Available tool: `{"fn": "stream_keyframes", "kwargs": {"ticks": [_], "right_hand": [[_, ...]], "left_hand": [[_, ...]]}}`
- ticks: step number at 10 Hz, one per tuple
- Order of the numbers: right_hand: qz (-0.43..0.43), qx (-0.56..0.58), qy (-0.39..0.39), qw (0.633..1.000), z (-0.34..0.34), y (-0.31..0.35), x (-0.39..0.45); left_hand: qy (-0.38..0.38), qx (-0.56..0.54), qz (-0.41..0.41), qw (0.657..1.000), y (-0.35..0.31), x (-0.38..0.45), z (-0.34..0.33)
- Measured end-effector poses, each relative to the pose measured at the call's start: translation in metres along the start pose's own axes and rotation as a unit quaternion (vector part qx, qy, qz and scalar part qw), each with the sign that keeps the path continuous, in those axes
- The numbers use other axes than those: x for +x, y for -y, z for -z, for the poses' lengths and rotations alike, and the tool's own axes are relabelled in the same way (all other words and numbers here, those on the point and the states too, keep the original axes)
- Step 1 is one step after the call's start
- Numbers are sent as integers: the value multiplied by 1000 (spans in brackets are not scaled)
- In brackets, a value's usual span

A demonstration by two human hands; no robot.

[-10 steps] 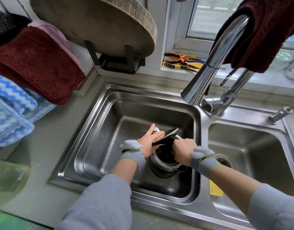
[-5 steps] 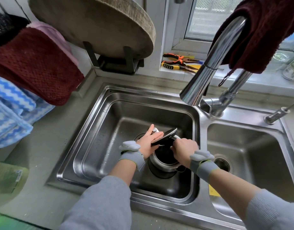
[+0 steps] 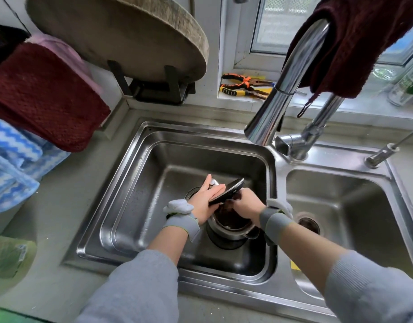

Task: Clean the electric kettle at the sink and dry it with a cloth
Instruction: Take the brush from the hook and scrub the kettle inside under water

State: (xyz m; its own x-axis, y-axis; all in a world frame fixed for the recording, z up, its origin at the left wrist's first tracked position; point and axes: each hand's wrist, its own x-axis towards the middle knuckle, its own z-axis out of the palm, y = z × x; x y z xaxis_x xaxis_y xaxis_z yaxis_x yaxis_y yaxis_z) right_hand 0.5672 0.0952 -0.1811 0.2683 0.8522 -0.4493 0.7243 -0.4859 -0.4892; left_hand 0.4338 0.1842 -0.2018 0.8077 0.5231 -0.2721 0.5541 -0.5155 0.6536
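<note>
My left hand lies flat, fingers straight, against the kettle; my right hand curls inside its mouth.

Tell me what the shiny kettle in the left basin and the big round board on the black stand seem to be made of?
The shiny round kettle looks like polished stainless steel: its rim throws bright reflections like the double steel sink. Its open dark lid could be plastic; I cannot be sure. The big round board looks like unfinished wood, matte brown with a rough, bark-like edge.

Left hand steadies kettle in sink; right hand reaches inside.
</note>
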Motion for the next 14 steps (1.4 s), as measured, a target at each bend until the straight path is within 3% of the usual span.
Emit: {"fn": "stream_keyframes", "kwargs": {"ticks": [1,2,3,4,5,6,8,9,10,12,13,14], "right_hand": [[-11,-55,88,995,-3,4,0],[19,-186,155,970,16,21,-4],[20,-113,15,993,6,14,5],[46,-163,42,985,-2,10,1],[13,-183,154,971,13,20,-3],[38,-208,136,968,14,21,-1],[146,-331,26,932,-12,11,1],[207,-380,36,901,-4,8,-1],[240,-441,102,859,2,4,-6],[246,-621,143,731,-9,16,17],[282,-638,83,712,6,18,4],[174,-550,87,812,25,25,-14]], "left_hand": [[2,-4,-4,1000,-1,2,3],[13,19,7,1000,-1,4,5],[4,18,10,1000,1,5,4],[-3,-5,15,1000,2,8,6],[4,-8,26,1000,2,8,7],[7,-5,15,1000,-1,7,8],[23,-8,15,1000,-3,5,10],[19,1,26,999,-1,7,13],[21,12,47,999,0,11,16],[27,25,39,999,7,16,10],[30,24,36,999,6,15,10],[15,17,34,999,2,13,11]]}}
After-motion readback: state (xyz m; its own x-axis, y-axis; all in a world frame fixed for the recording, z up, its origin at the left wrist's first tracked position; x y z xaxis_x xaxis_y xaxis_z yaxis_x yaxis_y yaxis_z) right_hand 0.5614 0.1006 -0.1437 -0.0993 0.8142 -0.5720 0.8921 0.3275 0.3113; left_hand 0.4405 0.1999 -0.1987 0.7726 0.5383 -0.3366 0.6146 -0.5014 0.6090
